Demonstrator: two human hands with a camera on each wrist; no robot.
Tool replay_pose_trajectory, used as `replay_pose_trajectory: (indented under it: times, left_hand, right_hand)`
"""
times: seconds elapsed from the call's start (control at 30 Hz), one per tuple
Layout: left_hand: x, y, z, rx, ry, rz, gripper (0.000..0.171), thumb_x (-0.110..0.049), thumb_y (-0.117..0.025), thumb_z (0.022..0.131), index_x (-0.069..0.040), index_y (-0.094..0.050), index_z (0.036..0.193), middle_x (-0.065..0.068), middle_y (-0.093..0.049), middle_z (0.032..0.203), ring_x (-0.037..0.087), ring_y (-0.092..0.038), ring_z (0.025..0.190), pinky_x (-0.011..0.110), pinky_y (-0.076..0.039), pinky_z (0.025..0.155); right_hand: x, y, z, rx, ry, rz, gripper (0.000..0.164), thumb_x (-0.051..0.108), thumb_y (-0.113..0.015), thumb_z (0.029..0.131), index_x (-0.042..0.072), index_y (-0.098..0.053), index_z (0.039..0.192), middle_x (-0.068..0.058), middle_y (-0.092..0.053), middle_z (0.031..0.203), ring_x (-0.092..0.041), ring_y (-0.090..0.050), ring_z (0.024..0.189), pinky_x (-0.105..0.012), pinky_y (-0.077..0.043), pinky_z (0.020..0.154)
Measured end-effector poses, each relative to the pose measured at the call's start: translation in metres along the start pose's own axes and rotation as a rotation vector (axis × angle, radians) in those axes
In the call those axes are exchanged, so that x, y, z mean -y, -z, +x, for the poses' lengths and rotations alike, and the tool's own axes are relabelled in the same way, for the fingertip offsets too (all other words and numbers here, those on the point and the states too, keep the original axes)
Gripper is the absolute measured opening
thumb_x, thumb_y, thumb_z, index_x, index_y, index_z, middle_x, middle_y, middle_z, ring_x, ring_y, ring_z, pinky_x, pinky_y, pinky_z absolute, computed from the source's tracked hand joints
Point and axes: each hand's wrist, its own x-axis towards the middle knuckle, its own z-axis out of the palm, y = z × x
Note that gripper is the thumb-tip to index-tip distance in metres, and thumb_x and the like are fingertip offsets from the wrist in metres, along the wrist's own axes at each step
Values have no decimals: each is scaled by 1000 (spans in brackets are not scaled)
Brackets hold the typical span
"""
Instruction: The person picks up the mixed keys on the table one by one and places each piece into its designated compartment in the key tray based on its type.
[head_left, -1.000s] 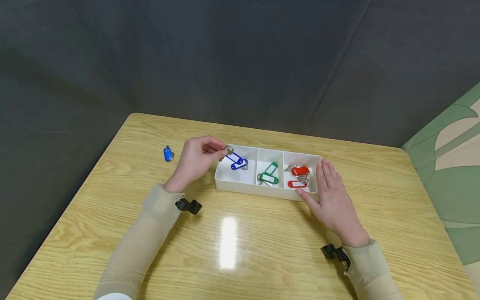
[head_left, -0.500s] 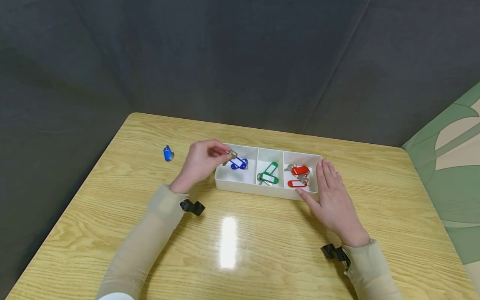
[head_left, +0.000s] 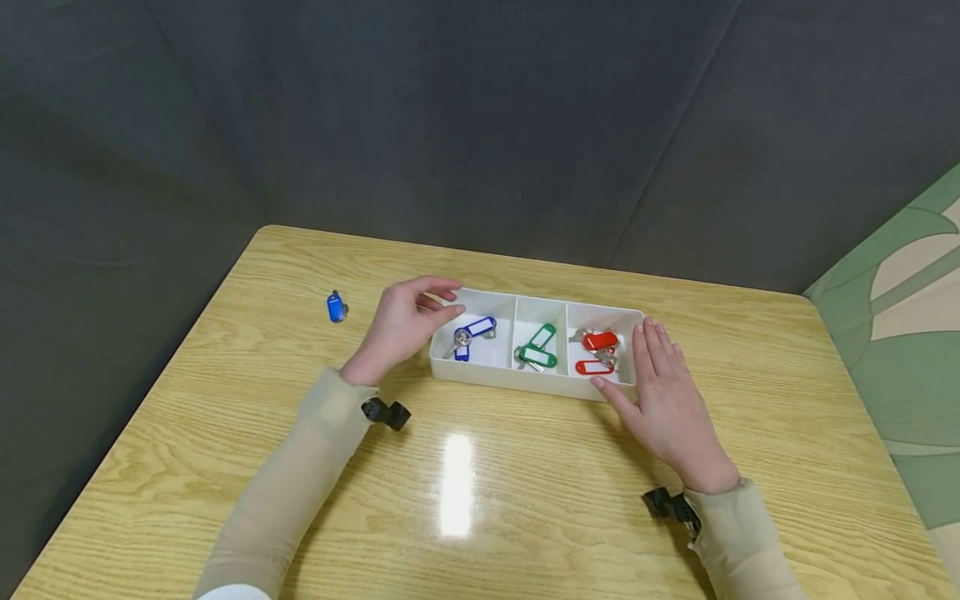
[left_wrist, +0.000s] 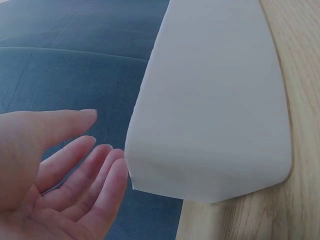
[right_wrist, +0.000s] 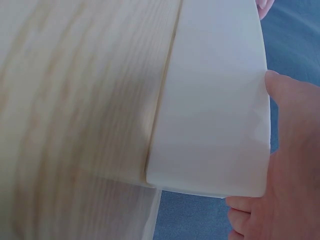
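Thumb and fingers parted and holding nothing, my left hand (head_left: 405, 323) hovers at the left end of a white three-part tray (head_left: 487, 379). Below its fingertips, in the left compartment, lie two keys with blue-framed tags; the nearer key (head_left: 461, 340) rests over its tag, and the other blue tag (head_left: 481, 326) touches it. My right hand (head_left: 671, 400) rests against the tray's right end with straight fingers, its thumb at the front rim. In the left wrist view the left fingers (left_wrist: 107, 195) are spread beside the tray's outer wall.
Green-tagged keys (head_left: 538, 357) lie in the middle compartment, red-tagged keys (head_left: 600, 342) in the right one. A blue key tag (head_left: 335, 307) with a key lies on the wooden table (head_left: 525, 500), left of the left hand. A dark curtain (head_left: 450, 125) hangs behind.
My left hand shifted slightly right over the left compartment, then its fingers parted and released the blue-tagged key, which dropped onto the compartment floor. My right hand stayed still.
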Motion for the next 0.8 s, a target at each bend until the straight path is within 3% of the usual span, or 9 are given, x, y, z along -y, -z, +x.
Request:
replay_pose_trajectory:
  times: [0.13,0.8]
  left_hand:
    - [0,3,-1,-22,-10,-23,30,-17,-76,95,-7,-73,123,2,-71,103,18,-67,90,34,-56,83]
    - [4,11,-6,-37,-6,-68,27,-18,-74,96,-6,-74,121,2,-71,104,18,-68,91,35,-56,85]
  right_hand:
    - [0,1,0,4,1,-2,95,53,-58,100,-11,-17,157,-28,-11,165,-42,-8,152,-52,-6,122]
    - [0,0,0,16,-6,-9,96,54,-58,100,-10,-16,157,-27,-10,165,-41,-6,152,-51,-5,122]
